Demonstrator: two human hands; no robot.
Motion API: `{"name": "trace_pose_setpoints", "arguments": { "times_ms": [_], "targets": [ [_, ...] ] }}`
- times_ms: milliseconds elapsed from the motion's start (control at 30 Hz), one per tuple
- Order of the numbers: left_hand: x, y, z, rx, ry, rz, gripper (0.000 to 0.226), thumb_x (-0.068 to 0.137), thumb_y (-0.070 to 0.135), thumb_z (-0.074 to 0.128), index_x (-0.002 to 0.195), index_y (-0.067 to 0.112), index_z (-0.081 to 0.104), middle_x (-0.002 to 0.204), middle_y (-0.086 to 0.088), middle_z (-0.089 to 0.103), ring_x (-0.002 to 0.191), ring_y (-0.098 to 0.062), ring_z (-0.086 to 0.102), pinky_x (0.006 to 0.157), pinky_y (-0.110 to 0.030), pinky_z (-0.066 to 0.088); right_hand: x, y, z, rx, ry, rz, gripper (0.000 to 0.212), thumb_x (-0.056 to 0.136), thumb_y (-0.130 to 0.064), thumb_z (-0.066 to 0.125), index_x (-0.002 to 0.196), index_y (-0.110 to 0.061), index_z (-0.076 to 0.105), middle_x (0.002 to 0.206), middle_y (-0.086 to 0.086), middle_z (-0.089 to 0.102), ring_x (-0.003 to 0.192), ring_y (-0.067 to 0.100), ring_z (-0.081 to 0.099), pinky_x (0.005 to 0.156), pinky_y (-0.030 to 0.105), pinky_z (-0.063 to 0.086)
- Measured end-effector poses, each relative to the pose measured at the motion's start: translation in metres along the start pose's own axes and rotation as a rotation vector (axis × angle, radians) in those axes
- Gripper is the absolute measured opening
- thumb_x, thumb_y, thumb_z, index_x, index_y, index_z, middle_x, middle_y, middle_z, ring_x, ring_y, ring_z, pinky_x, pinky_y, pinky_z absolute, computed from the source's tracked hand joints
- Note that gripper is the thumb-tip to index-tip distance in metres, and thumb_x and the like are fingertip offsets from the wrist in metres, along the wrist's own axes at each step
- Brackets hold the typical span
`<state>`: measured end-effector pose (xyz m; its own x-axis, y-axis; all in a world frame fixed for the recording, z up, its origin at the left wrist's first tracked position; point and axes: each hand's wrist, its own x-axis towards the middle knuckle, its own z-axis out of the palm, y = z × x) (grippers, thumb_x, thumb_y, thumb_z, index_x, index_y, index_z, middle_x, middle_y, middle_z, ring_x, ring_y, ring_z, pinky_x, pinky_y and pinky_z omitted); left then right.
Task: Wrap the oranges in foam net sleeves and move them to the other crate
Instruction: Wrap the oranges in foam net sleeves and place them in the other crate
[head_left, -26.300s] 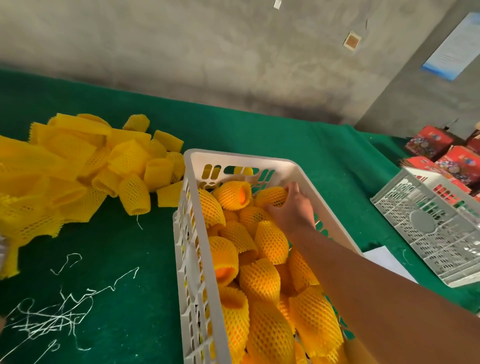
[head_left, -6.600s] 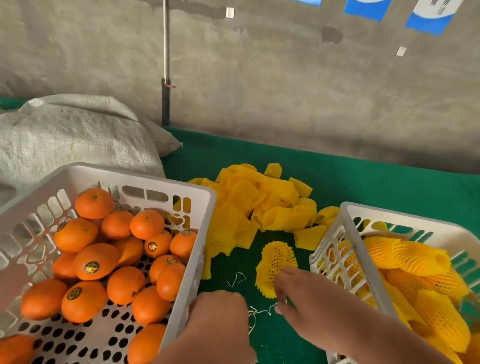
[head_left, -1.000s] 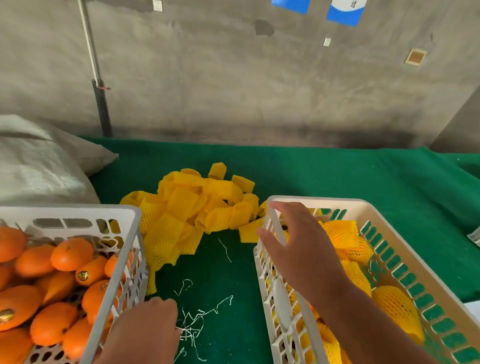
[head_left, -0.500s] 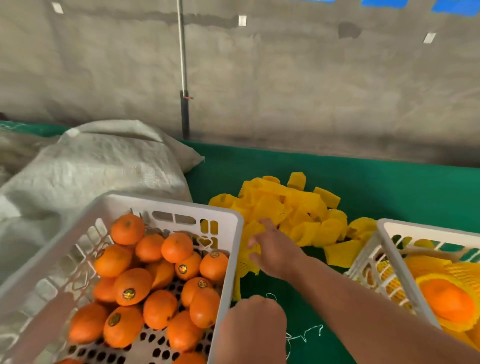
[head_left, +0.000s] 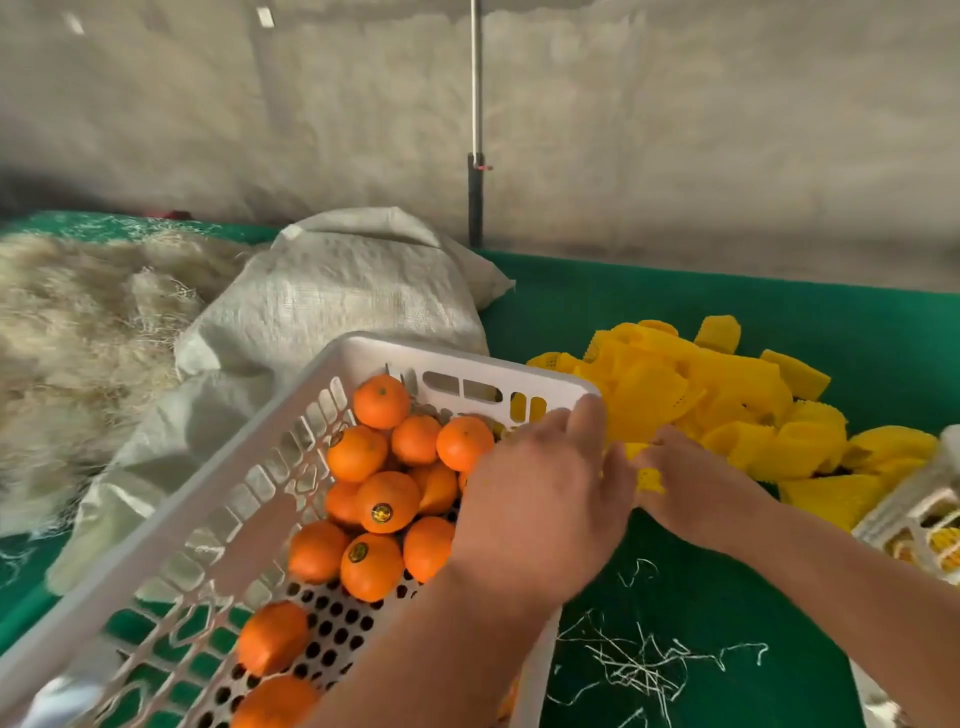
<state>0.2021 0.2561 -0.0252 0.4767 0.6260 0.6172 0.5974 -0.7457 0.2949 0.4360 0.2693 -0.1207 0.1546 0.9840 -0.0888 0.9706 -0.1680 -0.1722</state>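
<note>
Yellow sleeve (head_left: 649, 475) now pinched in our right hand (head_left: 696, 483); left hand (head_left: 540, 499), fingers spread, has swung over the oranges (head_left: 387, 501) — next pick starting.

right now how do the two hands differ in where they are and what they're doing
The left hand reaches over the white crate of bare oranges, its fingers spread, nothing visibly held. The right hand lies on the green cloth beside that crate, pinching a yellow foam net sleeve at the edge of the sleeve pile. Both are bare, nearly touching.
</note>
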Motion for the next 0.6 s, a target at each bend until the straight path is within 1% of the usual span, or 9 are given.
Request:
{"name": "trace_pose_setpoints", "arguments": {
  "times_ms": [67,133,167,233,267,333,433,500,600],
  "targets": [
    [0.004,-0.022,0.001,0.067,0.029,-0.117,0.012,0.097,0.025,0.061,0.094,0.016,0.053,0.077,-0.001,0.057,0.063,-0.019,0.048,0.053,-0.029,0.026,-0.018,0.009,-0.006,0.025,0.013,-0.011,0.043,0.097,-0.046,0.069,0.137,-0.037,0.059,0.145,-0.008,0.041,0.104,0.011,0.061,0.087,0.025,0.051],
    [-0.001,-0.043,0.007,0.136,-0.059,-0.259,0.009,0.097,0.021,0.059,0.104,0.018,0.054,0.090,0.000,0.057,0.078,-0.020,0.055,0.059,-0.028,0.031,-0.033,0.019,-0.012,0.058,0.025,-0.053,0.046,0.095,-0.048,0.071,0.138,-0.037,0.061,0.142,-0.010,0.042,0.095,0.006,0.062,0.081,0.021,0.052],
    [-0.005,-0.052,0.012,0.147,-0.163,-0.343,0.013,0.098,0.022,0.056,0.111,0.022,0.052,0.098,0.002,0.057,0.086,-0.019,0.056,0.061,-0.028,0.035,-0.041,0.024,-0.013,0.053,0.027,-0.069,0.046,0.094,-0.049,0.072,0.138,-0.036,0.061,0.139,-0.011,0.043,0.093,0.005,0.062,0.079,0.021,0.052],
    [-0.015,-0.063,0.021,0.185,-0.469,-0.460,0.021,0.099,0.029,0.056,0.119,0.028,0.049,0.112,0.003,0.055,0.099,-0.020,0.055,0.065,-0.031,0.043,-0.053,0.033,-0.015,0.068,0.017,-0.053,0.046,0.094,-0.049,0.072,0.137,-0.036,0.062,0.136,-0.010,0.044,0.095,0.004,0.062,0.080,0.021,0.053],
    [-0.019,-0.064,0.024,0.226,-0.620,-0.456,0.027,0.099,0.033,0.058,0.124,0.028,0.049,0.118,0.002,0.054,0.105,-0.021,0.055,0.069,-0.034,0.048,-0.058,0.036,-0.015,0.074,0.012,-0.046,0.046,0.094,-0.049,0.071,0.137,-0.036,0.062,0.136,-0.009,0.044,0.095,0.005,0.063,0.080,0.021,0.053],
    [-0.026,-0.063,0.030,0.272,-0.802,-0.413,0.034,0.100,0.038,0.056,0.133,0.029,0.049,0.126,0.000,0.053,0.116,-0.024,0.053,0.083,-0.041,0.053,-0.062,0.037,-0.016,0.083,0.012,-0.041,0.046,0.094,-0.050,0.071,0.137,-0.036,0.062,0.136,-0.008,0.045,0.095,0.006,0.063,0.080,0.020,0.052],
    [-0.028,-0.063,0.033,0.253,-0.877,-0.361,0.038,0.098,0.036,0.059,0.135,0.033,0.051,0.128,0.004,0.052,0.121,-0.022,0.051,0.085,-0.038,0.049,-0.062,0.033,-0.021,0.144,0.041,-0.041,0.043,0.096,-0.046,0.071,0.136,-0.033,0.064,0.137,-0.006,0.047,0.101,0.011,0.063,0.085,0.027,0.054],
    [-0.028,-0.063,0.032,0.249,-0.945,-0.325,0.042,0.093,0.032,0.067,0.132,0.036,0.051,0.121,0.004,0.053,0.115,-0.021,0.055,0.081,-0.037,0.048,-0.062,0.033,-0.023,0.182,0.063,-0.046,0.040,0.096,-0.042,0.071,0.135,-0.031,0.066,0.134,-0.006,0.048,0.101,0.012,0.062,0.086,0.028,0.054],
    [-0.030,-0.060,0.036,0.287,-0.933,-0.250,0.032,0.096,0.024,0.062,0.127,0.027,0.055,0.114,-0.002,0.058,0.106,-0.026,0.061,0.078,-0.034,0.049,-0.063,0.036,-0.028,0.226,0.082,-0.027,0.035,0.097,-0.037,0.071,0.132,-0.029,0.067,0.130,-0.006,0.049,0.103,0.013,0.060,0.090,0.031,0.052]
  ]
}}
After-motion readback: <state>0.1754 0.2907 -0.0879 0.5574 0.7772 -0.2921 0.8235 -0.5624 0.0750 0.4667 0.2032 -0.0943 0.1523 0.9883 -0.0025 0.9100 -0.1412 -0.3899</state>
